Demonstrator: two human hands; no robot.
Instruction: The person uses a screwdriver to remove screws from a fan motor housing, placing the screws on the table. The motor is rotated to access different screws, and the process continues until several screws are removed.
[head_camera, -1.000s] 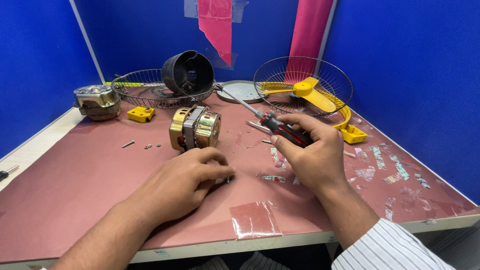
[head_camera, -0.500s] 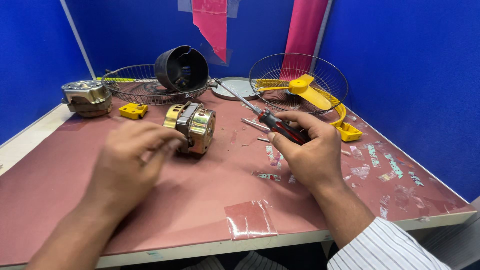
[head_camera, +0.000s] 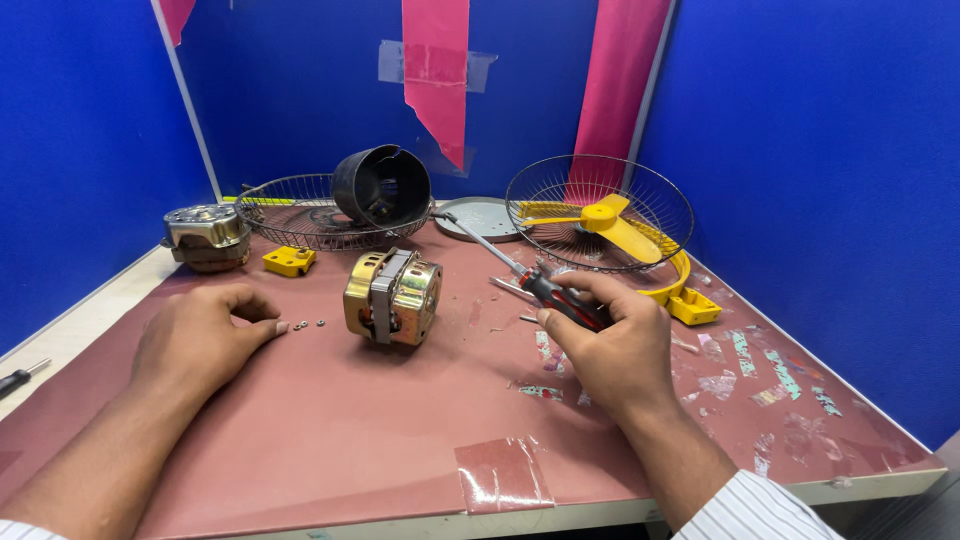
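Blue partition walls with pink strips enclose a reddish desk (head_camera: 330, 450) patched with clear tape. Right hand (head_camera: 610, 345): grip clenched around the black-and-red handle of a screwdriver (head_camera: 545, 290), shaft angled up and away toward the grey round plate (head_camera: 485, 217), tip off the work, seemingly parked at the ready. Left hand (head_camera: 200, 335): flat on the desk, fingers curled loosely, holding nothing; fingertips just beside a few small washers (head_camera: 308, 324), probably laid out so they won't roll off. Brass-coloured motor (head_camera: 392, 296) lies on its side between the hands, untouched. Behind: black housing (head_camera: 382, 185) resting in a wire guard (head_camera: 300, 215), second guard (head_camera: 600, 212) with yellow blade (head_camera: 612, 225), another motor part (head_camera: 205, 235) far left, yellow block (head_camera: 289, 261). Dark tool at the left edge is cut off. Washer count unclear; the right palm hides most of the handle.
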